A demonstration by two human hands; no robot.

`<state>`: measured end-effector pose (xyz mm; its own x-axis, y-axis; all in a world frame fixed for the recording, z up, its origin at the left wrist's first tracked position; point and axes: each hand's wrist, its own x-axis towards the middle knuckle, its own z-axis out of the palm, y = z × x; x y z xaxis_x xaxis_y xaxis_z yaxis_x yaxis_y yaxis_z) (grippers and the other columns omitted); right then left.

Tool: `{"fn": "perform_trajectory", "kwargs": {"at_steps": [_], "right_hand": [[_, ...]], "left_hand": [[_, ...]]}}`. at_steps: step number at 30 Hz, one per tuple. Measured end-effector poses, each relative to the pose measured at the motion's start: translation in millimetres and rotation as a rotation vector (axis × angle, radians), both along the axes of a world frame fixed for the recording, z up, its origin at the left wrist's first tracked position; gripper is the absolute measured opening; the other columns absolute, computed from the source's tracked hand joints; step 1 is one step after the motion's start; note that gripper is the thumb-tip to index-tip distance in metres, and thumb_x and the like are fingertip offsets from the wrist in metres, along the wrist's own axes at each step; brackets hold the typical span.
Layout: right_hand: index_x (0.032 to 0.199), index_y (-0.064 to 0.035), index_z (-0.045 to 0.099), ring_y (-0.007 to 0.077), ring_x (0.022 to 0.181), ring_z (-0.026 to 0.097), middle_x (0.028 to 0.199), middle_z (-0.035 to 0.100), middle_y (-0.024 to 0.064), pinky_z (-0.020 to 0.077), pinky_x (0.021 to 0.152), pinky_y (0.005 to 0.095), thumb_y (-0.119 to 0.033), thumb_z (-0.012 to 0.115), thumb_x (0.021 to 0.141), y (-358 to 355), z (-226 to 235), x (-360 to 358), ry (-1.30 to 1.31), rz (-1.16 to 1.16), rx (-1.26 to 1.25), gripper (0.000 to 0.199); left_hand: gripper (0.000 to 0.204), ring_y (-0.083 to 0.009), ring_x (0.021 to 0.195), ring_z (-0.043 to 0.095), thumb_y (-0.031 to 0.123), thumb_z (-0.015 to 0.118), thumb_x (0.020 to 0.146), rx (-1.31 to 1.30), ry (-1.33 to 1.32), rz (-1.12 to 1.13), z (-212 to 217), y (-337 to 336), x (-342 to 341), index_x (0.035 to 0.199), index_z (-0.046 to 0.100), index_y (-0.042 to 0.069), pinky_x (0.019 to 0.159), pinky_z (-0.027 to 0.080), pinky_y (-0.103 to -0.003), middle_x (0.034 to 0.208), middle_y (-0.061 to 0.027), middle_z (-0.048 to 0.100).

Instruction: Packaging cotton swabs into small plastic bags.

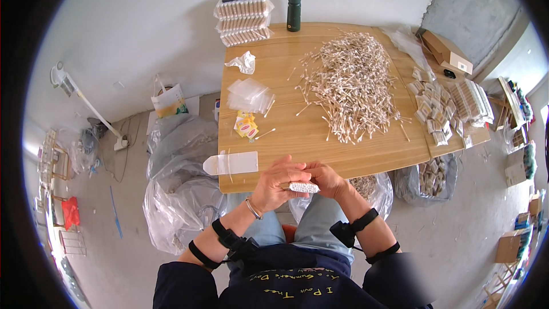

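Note:
A tight bundle of cotton swabs (303, 187) is held between my hands just off the table's near edge, its white tips facing me. My left hand (273, 185) is closed around the bundle from the left. From the right, my right hand (328, 181) grips it with bent fingers, some of them hidden behind the bundle. A large heap of loose cotton swabs (354, 88) spreads over the wooden table (274, 120) beyond my hands. Close to my left hand lies a white card strip (237, 163) with a rounded end.
On the table's left are small yellow cards (246, 125), clear plastic bags (250, 96) and a crumpled tissue (245, 63). Stacked swab packs (243, 20) and a dark green bottle (293, 12) stand at the back. Small packets (434, 106) pile up right; plastic sacks (183, 183) sit left.

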<state>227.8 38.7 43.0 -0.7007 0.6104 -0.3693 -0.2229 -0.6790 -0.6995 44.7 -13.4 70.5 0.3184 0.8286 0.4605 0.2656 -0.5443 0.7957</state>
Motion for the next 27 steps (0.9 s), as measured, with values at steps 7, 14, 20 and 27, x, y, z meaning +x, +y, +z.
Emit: {"fn": "perform_trajectory", "kwargs": {"at_steps": [7, 14, 20, 27], "right_hand": [[0.1, -0.0002, 0.063, 0.0131, 0.071, 0.06, 0.085, 0.065, 0.0064, 0.0454, 0.057, 0.0267, -0.015, 0.056, 0.092, -3.3, -21.3, 2.6, 0.12, 0.12, -0.027, 0.019], [0.106, -0.0017, 0.063, 0.0146, 0.077, 0.063, 0.093, 0.066, 0.0067, 0.0507, 0.064, 0.0314, -0.016, 0.052, 0.094, -15.8, -6.4, -7.4, 0.202, 0.046, -0.161, 0.022], [0.109, 0.0018, 0.063, 0.015, 0.087, 0.066, 0.1, 0.067, 0.0077, 0.0546, 0.071, 0.0286, -0.013, 0.052, 0.093, -6.7, -8.0, 0.1, 0.132, 0.155, -0.008, 0.024], [0.108, 0.0026, 0.064, 0.0149, 0.085, 0.066, 0.099, 0.067, 0.0087, 0.0544, 0.068, 0.0267, -0.014, 0.054, 0.092, -12.6, -9.4, -3.7, 0.093, 0.041, -0.045, 0.025]], "left_hand": [[0.034, -0.0184, 0.106, 0.064, 0.025, 0.082, 0.07, -0.128, -0.093, -0.098, 7.2, -0.8, -0.7, 0.099, 0.071, 0.012, 0.108, 0.033, -0.048, 0.101, -0.001, 0.072], [0.031, -0.0171, 0.1, 0.066, 0.024, 0.084, 0.07, -0.234, -0.175, -0.016, 14.6, -5.1, 8.1, 0.096, 0.071, 0.013, 0.109, 0.032, -0.047, 0.097, -0.0016, 0.073], [0.031, -0.0166, 0.096, 0.067, 0.023, 0.086, 0.067, -0.13, -0.025, -0.031, 11.5, -4.5, 7.3, 0.093, 0.071, 0.016, 0.109, 0.032, -0.046, 0.095, 0.0002, 0.073], [0.029, -0.0123, 0.095, 0.066, 0.024, 0.086, 0.067, -0.158, -0.024, 0.023, 17.0, -3.8, 12.9, 0.091, 0.073, 0.017, 0.11, 0.03, -0.044, 0.089, 0.0034, 0.073]]}}
